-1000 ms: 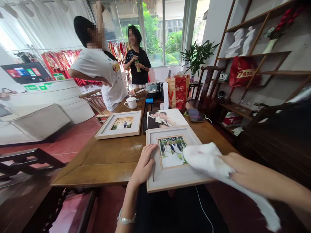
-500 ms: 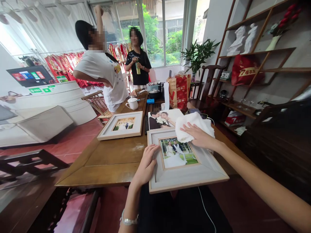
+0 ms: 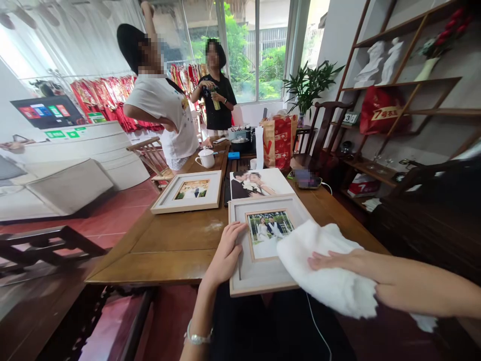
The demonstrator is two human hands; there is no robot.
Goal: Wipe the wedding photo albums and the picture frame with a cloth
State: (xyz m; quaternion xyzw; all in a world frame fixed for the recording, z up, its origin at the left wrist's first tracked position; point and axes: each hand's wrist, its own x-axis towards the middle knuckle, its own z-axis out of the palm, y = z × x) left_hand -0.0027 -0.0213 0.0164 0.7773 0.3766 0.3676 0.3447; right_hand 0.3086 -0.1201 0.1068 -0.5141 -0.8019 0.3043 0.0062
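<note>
On the shelf unit, a red bag reads "7号衣" on a pale band, the rest unclear, and a smaller red-and-white bag lower down shows a "7". A small white number display bears a "3" beside a digit too small to tell. Lettering on the red-and-brown paper bag, the coloured panels on the screen and the green signs cannot be read.
</note>
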